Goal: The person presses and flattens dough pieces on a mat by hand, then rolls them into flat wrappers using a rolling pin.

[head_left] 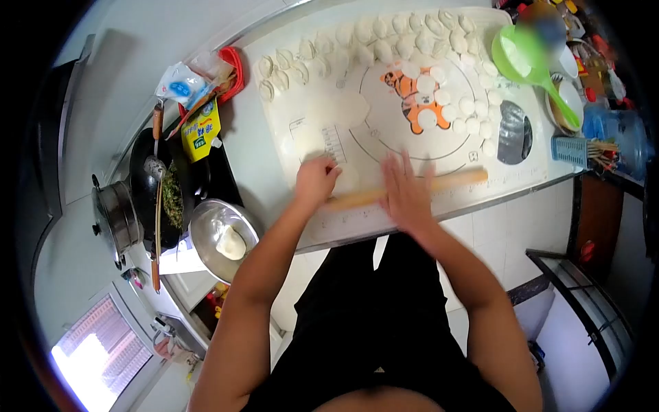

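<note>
Pale, matt wooden rolling pin [412,188] at frame centre. Smooth, faintly glossy printed pastry mat [309,147] beneath. Soft, floury matt dough rounds [449,103] in the upper middle. Shiny steel bowl [206,223] at left. Glossy green plastic ladle [528,58] at upper right. White glossy worktop [240,147].

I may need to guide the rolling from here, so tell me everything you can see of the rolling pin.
The rolling pin is a long, thin, pale wooden stick without handles. It lies nearly flat across the near part of the white pastry mat, its right end slightly farther from the person. The right hand presses on its middle with flat, spread fingers. The left hand sits at its left end, holding a piece of dough, so that end is hidden.
</note>
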The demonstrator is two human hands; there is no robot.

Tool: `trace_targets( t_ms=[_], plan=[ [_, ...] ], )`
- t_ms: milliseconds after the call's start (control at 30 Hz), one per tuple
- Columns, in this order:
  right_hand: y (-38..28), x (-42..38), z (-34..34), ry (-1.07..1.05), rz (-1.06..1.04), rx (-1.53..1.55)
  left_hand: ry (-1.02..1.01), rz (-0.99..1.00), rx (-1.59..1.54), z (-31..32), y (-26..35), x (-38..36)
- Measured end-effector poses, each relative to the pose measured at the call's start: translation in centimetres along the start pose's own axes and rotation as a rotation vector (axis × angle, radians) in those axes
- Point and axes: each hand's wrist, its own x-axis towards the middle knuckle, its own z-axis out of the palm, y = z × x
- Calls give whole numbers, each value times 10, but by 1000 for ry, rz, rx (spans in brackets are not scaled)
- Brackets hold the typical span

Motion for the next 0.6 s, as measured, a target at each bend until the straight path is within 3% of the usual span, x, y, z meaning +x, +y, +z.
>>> trace_targets(
  t_ms=[67,133,167,233,333,467,500,533,600],
  plan=[
    [-7,-48,-1,-116,-23,51,77,58,69,3,-14,-2],
    [-8,-44,-6,-205,-9,59,-8,-177,-256,7,-20,-10],
    [-4,-17,-2,-207,-6,61,-13,-177,-254,9,-17,-12],
    [5,41,8,32,0,45,40,-13,-155,2,4,-11],
    [7,51,8,61,41,19,32,-40,-16,4,6,6],
    [-10,-47,-5,-123,20,44,113,-73,-34,6,-18,-2],
    [-12,-60,1,-148,27,70,62,-112,-157,7,-23,-8],
    [-13,-45,0,-153,31,80,6,-147,-279,6,-23,-15],
    [3,14,7,17,28,88,27,-109,-169,3,-6,-12]
  ],
)
